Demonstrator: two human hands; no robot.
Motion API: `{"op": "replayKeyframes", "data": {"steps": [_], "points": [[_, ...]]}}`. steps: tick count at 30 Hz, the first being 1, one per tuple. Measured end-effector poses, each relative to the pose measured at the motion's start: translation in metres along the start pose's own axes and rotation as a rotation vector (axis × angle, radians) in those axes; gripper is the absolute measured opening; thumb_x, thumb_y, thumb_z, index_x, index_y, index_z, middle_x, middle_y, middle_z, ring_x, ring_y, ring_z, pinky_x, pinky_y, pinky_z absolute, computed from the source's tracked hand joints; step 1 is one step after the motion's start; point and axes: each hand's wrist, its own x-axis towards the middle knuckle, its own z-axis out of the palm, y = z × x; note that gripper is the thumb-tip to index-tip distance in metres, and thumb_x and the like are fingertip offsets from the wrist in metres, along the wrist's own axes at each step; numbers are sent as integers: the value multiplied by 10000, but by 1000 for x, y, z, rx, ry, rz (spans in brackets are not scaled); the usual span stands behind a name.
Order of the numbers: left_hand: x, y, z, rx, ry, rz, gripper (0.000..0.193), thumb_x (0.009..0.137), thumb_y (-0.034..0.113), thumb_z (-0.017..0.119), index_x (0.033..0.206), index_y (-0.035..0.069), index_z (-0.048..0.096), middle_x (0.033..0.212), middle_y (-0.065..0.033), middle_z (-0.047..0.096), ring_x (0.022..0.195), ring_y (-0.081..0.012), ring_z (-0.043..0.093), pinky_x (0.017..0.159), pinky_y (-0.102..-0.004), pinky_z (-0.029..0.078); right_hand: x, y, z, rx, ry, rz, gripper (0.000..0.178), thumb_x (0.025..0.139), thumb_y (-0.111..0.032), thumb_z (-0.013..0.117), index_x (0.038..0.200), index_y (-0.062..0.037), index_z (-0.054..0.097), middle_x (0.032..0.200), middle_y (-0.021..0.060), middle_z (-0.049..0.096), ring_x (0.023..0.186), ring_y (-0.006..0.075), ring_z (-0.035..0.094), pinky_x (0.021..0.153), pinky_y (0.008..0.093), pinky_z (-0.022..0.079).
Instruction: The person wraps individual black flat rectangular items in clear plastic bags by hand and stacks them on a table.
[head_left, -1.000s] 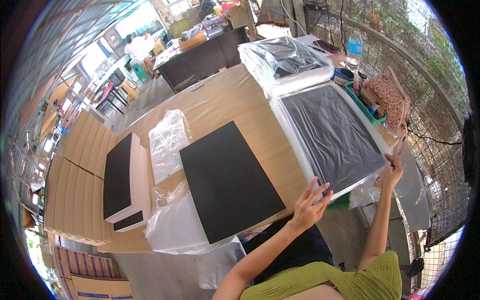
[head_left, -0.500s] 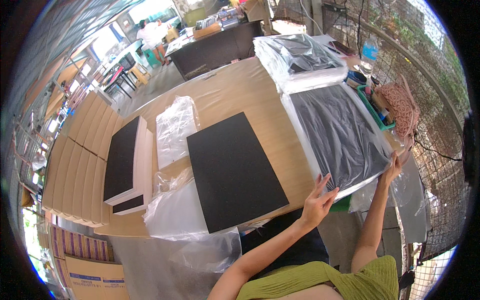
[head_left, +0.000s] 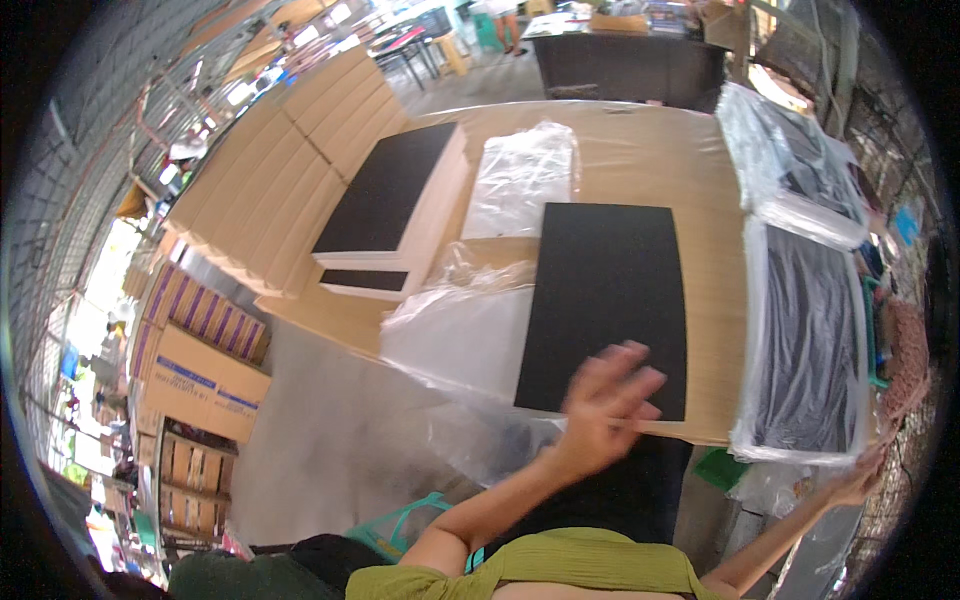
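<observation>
My left hand (head_left: pixel 608 408), blurred with its fingers apart, hovers over the near edge of a flat black board (head_left: pixel 608 300) and holds nothing I can see. At the right, my right hand (head_left: pixel 858 478) is by the near right corner of a stack of black boards in clear plastic (head_left: pixel 808 340); its fingers are too smeared to read. Under the black board's left side lie clear plastic sleeves (head_left: pixel 460 335), with a second pile of sleeves (head_left: pixel 522 185) behind them. Further left, black-topped boards with pale edges (head_left: pixel 392 195) are stacked.
Rows of brown packs (head_left: pixel 250 185) stand along the table's left side. Another plastic-wrapped stack (head_left: pixel 795 175) lies at the far right, near a green basket (head_left: pixel 876 330) and a pink patterned bag (head_left: pixel 906 360). Cardboard boxes (head_left: pixel 210 385) stand on the floor at left.
My left hand has left the wrapped stack and moved left over the black board. My right hand stays by the stack's corner. The view has swung left.
</observation>
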Motion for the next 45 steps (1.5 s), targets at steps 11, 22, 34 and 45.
{"op": "replayKeyframes", "data": {"steps": [11,22,34,45], "points": [[-102,-204,-207,1112,585,-644,184,713,146,755,886,94,719,1160,-91,568,1079,-303,508,900,-466,398,-185,-211,134,544,-765,-395,145,863,-45,579,959,20,667,1010,156,622,974,231,575,789,319,495],[-52,-116,-238,-153,511,-539,369,770,-99,672,1068,33,499,1056,-106,634,895,-154,653,715,-255,506,-376,-342,190,782,-1803,-631,261,730,-131,746,968,-77,655,1022,115,614,1002,303,570,896,395,466],[-35,-67,-235,36,505,-502,597,689,-62,777,1204,53,500,692,4,620,622,-63,577,592,-166,428,-470,-353,211,995,-1762,-464,156,737,-44,674,879,-74,617,807,93,637,739,315,628,651,401,486],[-63,-124,-213,-857,-922,-596,598,924,542,487,1184,13,586,944,-68,632,809,-174,620,740,-297,496,-445,-351,202,929,-2035,-360,115,864,-64,599,950,-53,523,874,137,565,878,267,575,743,378,459]]}}
